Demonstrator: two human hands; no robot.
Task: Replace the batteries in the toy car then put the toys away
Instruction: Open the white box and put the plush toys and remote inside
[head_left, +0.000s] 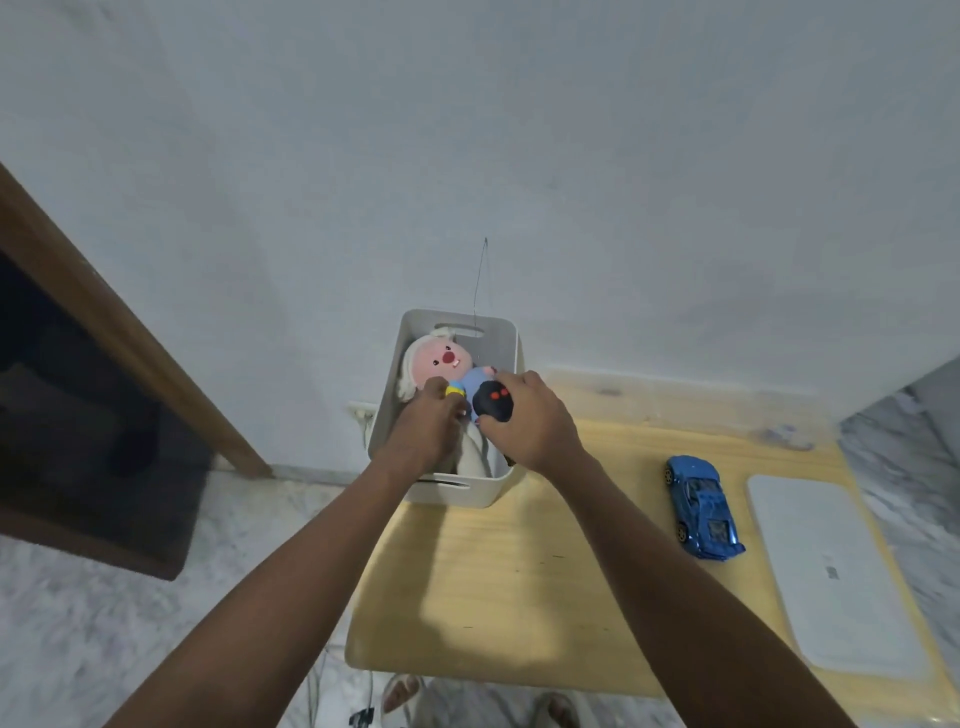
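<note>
Over the one white plastic bin (498, 338), my right hand (535, 415) has its grip round one black remote (494, 405); my left hand (431, 421) pinches the one pink-faced plush doll (441, 364) inside. One blue toy car (701, 506) lies on the wooden desk (519, 571).

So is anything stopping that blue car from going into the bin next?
Nothing on the table lies between the car and the bin. But the bin looks nearly filled by the plush, and both hands, left and right, are over it.

One head-worn wide-angle view looks steeply down and forward, close over the table (519, 571) and bin (498, 338).
</note>
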